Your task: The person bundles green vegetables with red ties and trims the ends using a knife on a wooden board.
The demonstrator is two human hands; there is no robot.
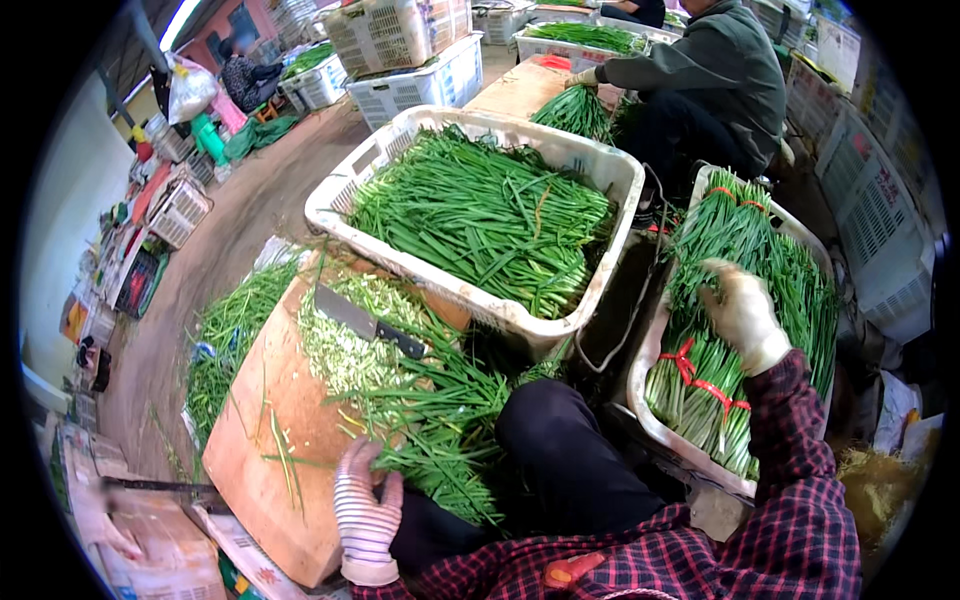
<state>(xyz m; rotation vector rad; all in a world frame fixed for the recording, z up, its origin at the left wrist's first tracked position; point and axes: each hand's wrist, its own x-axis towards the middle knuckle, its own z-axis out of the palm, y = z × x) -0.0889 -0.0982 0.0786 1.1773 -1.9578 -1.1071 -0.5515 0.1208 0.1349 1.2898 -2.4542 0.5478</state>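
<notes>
My left hand point(367, 510), in a striped glove, rests at the near edge of a wooden board point(262, 450), fingers apart and holding nothing. A few loose leaves point(283, 454) lie on the wood beside it. Farther up the board, a cleaver-like knife point(352, 316) lies on a heap of cut pale stem ends point(334, 367). Loose garlic chives point(457, 405) spill off the board towards my knees. My right hand point(746, 315), in a pale glove and blurred, is over a white crate point(637, 375) of bundled chives point(697, 412) with red ties. Its fingers are apart, with nothing visible in them.
A large white crate point(442, 281) full of loose chives stands beyond the board. Green trimmings point(232, 330) are piled to the board's left. A co-worker point(705, 82) sits ahead, a gloved hand on chives. Stacked crates point(412, 75) stand behind; another person point(251, 79) sits farther off.
</notes>
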